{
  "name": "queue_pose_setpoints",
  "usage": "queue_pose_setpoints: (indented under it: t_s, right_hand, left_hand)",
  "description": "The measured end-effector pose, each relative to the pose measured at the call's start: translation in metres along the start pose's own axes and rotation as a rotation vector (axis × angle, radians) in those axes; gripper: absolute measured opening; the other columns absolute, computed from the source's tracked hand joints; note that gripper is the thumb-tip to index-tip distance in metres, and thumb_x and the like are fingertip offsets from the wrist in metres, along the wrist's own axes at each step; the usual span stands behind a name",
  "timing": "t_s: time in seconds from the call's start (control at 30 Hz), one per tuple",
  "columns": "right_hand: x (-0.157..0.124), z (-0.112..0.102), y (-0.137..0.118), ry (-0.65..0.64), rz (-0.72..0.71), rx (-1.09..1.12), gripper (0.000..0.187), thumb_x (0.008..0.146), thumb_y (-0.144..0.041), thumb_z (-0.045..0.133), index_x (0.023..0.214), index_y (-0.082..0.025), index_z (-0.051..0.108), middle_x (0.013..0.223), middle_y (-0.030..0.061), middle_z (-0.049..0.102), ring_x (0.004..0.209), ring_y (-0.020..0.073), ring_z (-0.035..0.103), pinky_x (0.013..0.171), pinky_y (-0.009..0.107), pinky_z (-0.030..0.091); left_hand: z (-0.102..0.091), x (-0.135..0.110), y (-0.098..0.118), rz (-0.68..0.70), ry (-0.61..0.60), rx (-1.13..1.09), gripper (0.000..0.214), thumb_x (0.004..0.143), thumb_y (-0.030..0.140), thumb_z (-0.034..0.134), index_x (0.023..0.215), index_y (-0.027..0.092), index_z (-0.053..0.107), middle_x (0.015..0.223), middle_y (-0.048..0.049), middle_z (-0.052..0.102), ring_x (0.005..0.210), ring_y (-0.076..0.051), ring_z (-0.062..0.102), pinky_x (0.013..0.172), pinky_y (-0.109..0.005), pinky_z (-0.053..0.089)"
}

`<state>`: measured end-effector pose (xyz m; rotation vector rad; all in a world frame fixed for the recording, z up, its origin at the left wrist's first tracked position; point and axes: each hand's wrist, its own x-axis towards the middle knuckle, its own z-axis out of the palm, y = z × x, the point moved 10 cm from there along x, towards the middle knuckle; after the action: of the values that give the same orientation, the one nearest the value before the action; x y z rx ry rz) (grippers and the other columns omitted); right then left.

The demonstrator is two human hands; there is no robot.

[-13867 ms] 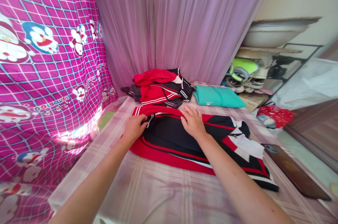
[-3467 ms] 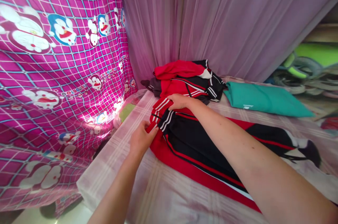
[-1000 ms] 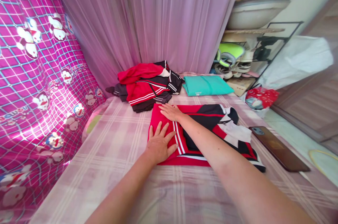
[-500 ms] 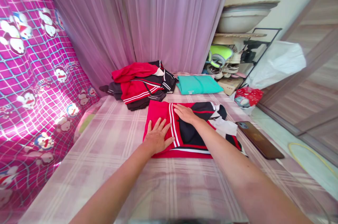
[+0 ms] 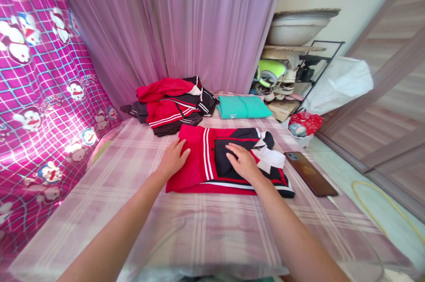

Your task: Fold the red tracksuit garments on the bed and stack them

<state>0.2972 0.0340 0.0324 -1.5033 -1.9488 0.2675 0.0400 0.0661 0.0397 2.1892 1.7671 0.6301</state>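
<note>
A folded red and black jacket with white stripes and a white collar lies flat on the checked bed sheet. My left hand is at the jacket's left edge, over the red cloth, thumb and fingers apart. Over the black middle of the jacket is my right hand, its fingers spread and holding nothing. Whether either palm presses on the cloth I cannot tell. To the jacket's right lies a brown phone with a white cable plugged in.
A heap of red and black clothes lies at the back, beside a folded teal garment. Behind them hangs a purple curtain. A shoe rack with a basin stands at the back right.
My left hand has slid left to the jacket's edge. My right hand has moved right and nearer, from the white stripes onto the black part. The view has shifted slightly.
</note>
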Motion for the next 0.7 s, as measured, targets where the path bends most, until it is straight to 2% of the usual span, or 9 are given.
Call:
queue_pose_setpoints:
  t_s: [0.13, 0.2, 0.27, 0.37, 0.5, 0.6, 0.7]
  right_hand:
    - [-0.01, 0.017, -0.018, -0.039, -0.044, -0.051, 0.037, 0.092, -0.032, 0.049, 0.121, -0.023, 0.071, 0.132, 0.0108, 0.066, 0.127, 0.0272, 0.057, 0.111, 0.047, 0.041]
    - [-0.011, 0.015, -0.015, -0.015, -0.038, -0.092, 0.036, 0.092, -0.031, 0.049, 0.119, -0.023, 0.071, 0.132, 0.0112, 0.066, 0.127, 0.0285, 0.057, 0.11, 0.05, 0.04]
    - [-0.012, 0.003, -0.007, 0.052, -0.032, -0.115, 0.036, 0.093, -0.031, 0.048, 0.118, -0.023, 0.072, 0.131, 0.0109, 0.067, 0.125, 0.0279, 0.058, 0.11, 0.048, 0.041]
    - [-0.016, -0.016, 0.009, 0.166, -0.01, -0.138, 0.035, 0.092, -0.03, 0.047, 0.113, -0.022, 0.074, 0.125, 0.0109, 0.07, 0.117, 0.0264, 0.063, 0.106, 0.045, 0.046]
    - [-0.024, -0.03, 0.019, 0.268, -0.037, -0.196, 0.031, 0.09, -0.028, 0.049, 0.103, -0.022, 0.076, 0.114, 0.0099, 0.074, 0.107, 0.0262, 0.067, 0.099, 0.046, 0.051]
    - [-0.031, -0.044, 0.021, 0.352, -0.054, -0.244, 0.032, 0.091, -0.029, 0.048, 0.101, -0.021, 0.077, 0.114, 0.0105, 0.074, 0.106, 0.0253, 0.068, 0.098, 0.043, 0.051]
    - [-0.039, -0.066, 0.038, 0.433, 0.046, -0.316, 0.034, 0.09, -0.029, 0.046, 0.104, -0.019, 0.076, 0.116, 0.0117, 0.073, 0.106, 0.0256, 0.067, 0.098, 0.043, 0.05]
  left_hand:
    - [0.003, 0.001, -0.042, -0.178, -0.028, -0.206, 0.055, 0.093, 0.04, 0.048, 0.144, 0.018, 0.046, 0.143, -0.0119, 0.057, 0.127, -0.023, 0.058, 0.109, -0.038, 0.043]
    - [0.003, -0.002, -0.055, -0.263, -0.049, -0.247, 0.056, 0.093, 0.041, 0.049, 0.143, 0.017, 0.047, 0.135, -0.012, 0.064, 0.116, -0.023, 0.065, 0.1, -0.036, 0.049]
    - [0.003, -0.003, -0.063, -0.325, -0.072, -0.24, 0.055, 0.092, 0.044, 0.051, 0.139, 0.016, 0.051, 0.126, -0.0126, 0.069, 0.109, -0.025, 0.068, 0.094, -0.036, 0.051]
    - [0.005, 0.001, -0.068, -0.338, -0.126, -0.219, 0.053, 0.086, 0.05, 0.057, 0.126, 0.017, 0.063, 0.115, -0.0112, 0.074, 0.105, -0.027, 0.069, 0.087, -0.034, 0.053]
    - [0.011, 0.01, -0.072, -0.309, -0.172, -0.218, 0.051, 0.074, 0.054, 0.068, 0.11, 0.02, 0.07, 0.106, -0.0088, 0.076, 0.102, -0.029, 0.07, 0.08, -0.032, 0.053]
    - [0.011, 0.014, -0.074, -0.304, -0.154, -0.213, 0.05, 0.071, 0.051, 0.07, 0.109, 0.019, 0.069, 0.106, -0.0089, 0.076, 0.1, -0.028, 0.07, 0.078, -0.032, 0.053]
    - [0.008, 0.011, -0.075, -0.301, -0.142, -0.205, 0.048, 0.074, 0.047, 0.068, 0.112, 0.018, 0.067, 0.107, -0.0089, 0.075, 0.098, -0.026, 0.07, 0.078, -0.031, 0.053]
